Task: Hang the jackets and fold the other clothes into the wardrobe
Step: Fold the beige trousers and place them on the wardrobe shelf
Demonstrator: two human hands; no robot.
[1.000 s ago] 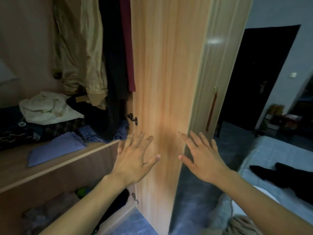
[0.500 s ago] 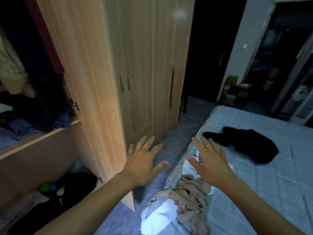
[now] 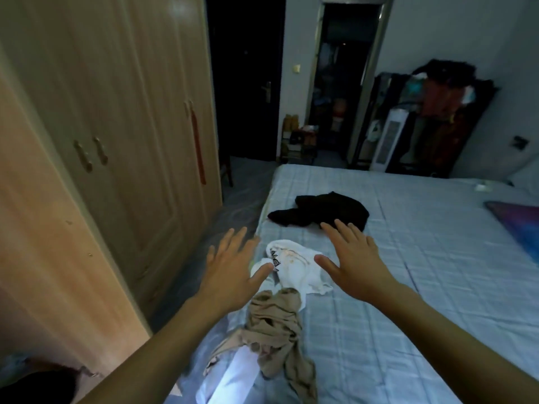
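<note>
White top (image 3: pixel 294 268) and thumbs: the crumpled white top is lying on the bed (image 3: pixel 423 258), and the two thumbs are framing it, one over each side edge; whether either is touching the cloth cannot be told.
Left fingers: the left hand (image 3: pixel 230 272) is reaching forward palm down, its fingers (image 3: pixel 233 243) straight and fanning apart, gripping nothing.
Right fingers: the right hand (image 3: pixel 357 262) is reaching the same way, its fingers (image 3: pixel 344 233) straight and spreading, holding nothing; their tips are overlapping the near edge of the black garment (image 3: pixel 323 209) in this view.
Black garment: it is lying bunched farther up the bed than the white top, near the bed's left edge.
Tan garment (image 3: pixel 274 325): it is lying rumpled between the forearms, on the person's side of the white top and touching it.
White cloth (image 3: pixel 230 371): a bright piece is poking out from under the tan garment at the bed's near edge.
Sheet (image 3: pixel 379 330): pale blue check is covering the bed.
Wardrobe (image 3: pixel 131 112): it is standing left of the bed across a strip of floor (image 3: pixel 233 205), its nearest door hanging open, the farther doors closed, a red strip (image 3: pixel 198 147) dangling by one handle.
Far wall: a clothes rack (image 3: pixel 437 112) is standing beyond the bed, with a white slatted tower (image 3: pixel 388 141) just beside it.
</note>
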